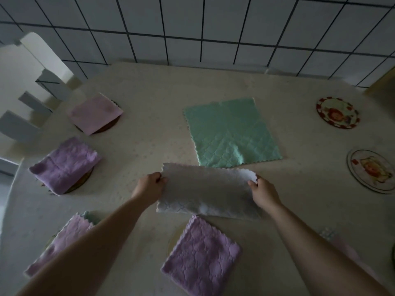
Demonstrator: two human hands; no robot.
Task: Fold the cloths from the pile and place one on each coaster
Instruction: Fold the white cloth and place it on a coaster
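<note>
Along the table's point(149, 124) left edge, four folded cloths already sit on coasters: a pale pink cloth point(95, 113) toward the far left corner, a purple cloth point(64, 165) nearer, a lilac cloth point(62, 240) at the near left partly hidden by the forearm, and another purple folded cloth point(202, 256) by the near edge, a little left of centre.

In the middle, the left hand point(149, 185) pinches the left end of a white cloth point(206, 191) and the right hand point(264, 190) pinches its right end; the cloth appears folded once into a long strip, lifted at its far edge while its near fold rests on the table. Just beyond it, a green cloth point(232, 132) lies spread flat and unfolded, its near edge overlapped by the white one.

Near the right edge, two decorated coasters stand bare: a red-rimmed coaster point(337, 113) farther away and a clear-rimmed coaster point(370, 170) nearer.

So roughly four placements look done. The white cloth seems midway through folding, and the green one is untouched; the two bare coasters on the right likely await them.
</note>
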